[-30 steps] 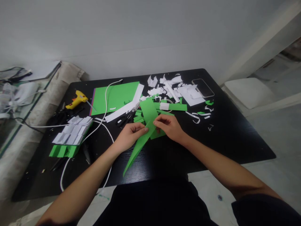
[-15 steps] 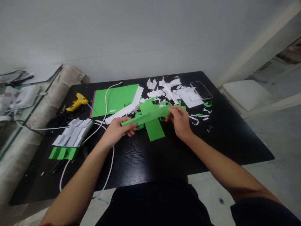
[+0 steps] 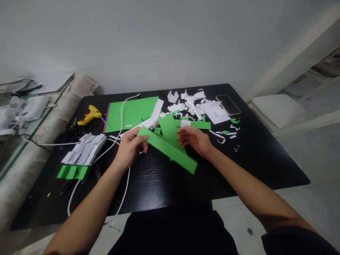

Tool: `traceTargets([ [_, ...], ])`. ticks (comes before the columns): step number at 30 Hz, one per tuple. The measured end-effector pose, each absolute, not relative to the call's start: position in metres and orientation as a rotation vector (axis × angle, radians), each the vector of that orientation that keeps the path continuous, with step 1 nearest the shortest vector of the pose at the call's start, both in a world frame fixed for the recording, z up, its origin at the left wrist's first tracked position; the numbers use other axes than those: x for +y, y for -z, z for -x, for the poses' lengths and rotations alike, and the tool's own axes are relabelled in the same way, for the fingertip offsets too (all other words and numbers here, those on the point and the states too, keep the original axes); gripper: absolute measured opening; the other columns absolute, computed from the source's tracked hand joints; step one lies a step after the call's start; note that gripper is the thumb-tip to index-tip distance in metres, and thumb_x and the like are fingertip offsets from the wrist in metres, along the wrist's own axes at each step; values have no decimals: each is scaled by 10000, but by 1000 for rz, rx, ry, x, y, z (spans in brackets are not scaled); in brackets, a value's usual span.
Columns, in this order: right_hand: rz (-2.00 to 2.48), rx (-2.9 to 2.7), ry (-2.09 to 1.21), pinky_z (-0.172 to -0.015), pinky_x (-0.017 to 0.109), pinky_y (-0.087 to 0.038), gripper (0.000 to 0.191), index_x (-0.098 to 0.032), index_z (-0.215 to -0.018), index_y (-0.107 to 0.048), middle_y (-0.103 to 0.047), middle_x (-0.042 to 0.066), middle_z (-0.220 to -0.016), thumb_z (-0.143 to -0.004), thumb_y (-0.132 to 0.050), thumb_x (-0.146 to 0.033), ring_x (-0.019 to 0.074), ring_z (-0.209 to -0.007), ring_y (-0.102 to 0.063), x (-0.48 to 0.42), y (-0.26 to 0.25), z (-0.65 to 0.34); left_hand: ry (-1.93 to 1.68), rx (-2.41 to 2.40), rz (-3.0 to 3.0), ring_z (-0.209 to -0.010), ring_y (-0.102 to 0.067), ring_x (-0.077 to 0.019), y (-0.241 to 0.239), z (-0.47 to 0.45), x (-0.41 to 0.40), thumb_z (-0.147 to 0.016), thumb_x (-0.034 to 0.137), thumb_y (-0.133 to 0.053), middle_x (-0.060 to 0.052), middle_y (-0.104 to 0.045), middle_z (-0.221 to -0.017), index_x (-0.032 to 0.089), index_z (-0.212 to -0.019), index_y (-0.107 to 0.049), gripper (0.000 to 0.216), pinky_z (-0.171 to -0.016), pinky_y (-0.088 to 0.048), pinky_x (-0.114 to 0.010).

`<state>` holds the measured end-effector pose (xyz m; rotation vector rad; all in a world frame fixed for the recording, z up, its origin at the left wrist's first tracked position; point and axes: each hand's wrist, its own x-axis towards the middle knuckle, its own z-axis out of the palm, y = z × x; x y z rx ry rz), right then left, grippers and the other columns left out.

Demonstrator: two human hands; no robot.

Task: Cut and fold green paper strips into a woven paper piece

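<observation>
My left hand (image 3: 132, 143) pinches one end of a green paper strip (image 3: 170, 150) between thumb and fingers. The strip slants down to the right over the table, its far end free and slightly blurred. Beside it, my right hand (image 3: 195, 141) is open with loosely curled fingers and holds nothing. A wider green paper piece (image 3: 168, 128) lies beneath the strip and partly behind it. Close to my right fingertips is another green strip (image 3: 201, 125) with a white section (image 3: 185, 123).
On the black table (image 3: 148, 191) are a yellow glue gun (image 3: 91, 115), a stepped white-and-green paper model (image 3: 84, 150), green sheets (image 3: 132, 111), white paper scraps (image 3: 191, 102) and a phone-shaped frame (image 3: 228, 104). A white cable (image 3: 128, 182) loops across the left side.
My right hand has let go of the green strip's right end. That end has swung down toward me, while my left hand keeps its grip.
</observation>
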<state>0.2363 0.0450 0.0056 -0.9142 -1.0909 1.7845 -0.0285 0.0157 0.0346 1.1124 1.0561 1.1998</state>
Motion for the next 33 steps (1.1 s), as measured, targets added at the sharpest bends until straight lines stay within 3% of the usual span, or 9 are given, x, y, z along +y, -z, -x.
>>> traceTargets([
  [4, 813, -1235, -1963, -679, 307, -601, 425, -174, -1002, -753, -766, 57, -909, -771, -877, -509, 182, -755, -724, 35, -7, -226, -789, 950, -1338, -448, -552, -100, -29, 19, 6, -839, 301, -745, 30, -613, -537, 161, -769, -666, 176, -483, -453, -223],
  [9, 839, -1321, -1870, -716, 263, -565, 356, -179, -957, -734, -751, 12, -889, -736, -937, -371, 138, -770, -694, 18, -6, -213, -622, 969, -1374, -456, -545, -94, -24, 4, -3, -846, 343, -760, 52, -590, -537, 176, -766, -609, 239, -489, -441, -213],
  [17, 916, -1397, -1764, -606, 241, -457, 311, -181, -840, -717, -686, -26, -737, -721, -927, -377, 108, -639, -586, 16, 1, -209, -598, 997, -1453, -490, -569, -97, -23, 2, -7, -889, 359, -732, 36, -614, -556, 186, -725, -573, 287, -505, -441, -207],
  [28, 980, -1419, -1782, -585, 251, -392, 311, -170, -794, -736, -618, -38, -668, -733, -907, -423, 111, -616, -513, 17, -3, -212, -649, 991, -1507, -526, -616, -103, -22, 2, -7, -906, 374, -755, 24, -660, -611, 180, -752, -626, 279, -527, -487, -205],
  [33, 959, -1381, -1815, -573, 244, -399, 293, -178, -789, -744, -636, -36, -667, -731, -905, -417, 110, -606, -527, 17, -7, -214, -751, 1018, -1640, -606, -653, -120, -23, 7, -5, -885, 342, -809, 8, -706, -681, 178, -895, -725, 184, -579, -516, -217],
])
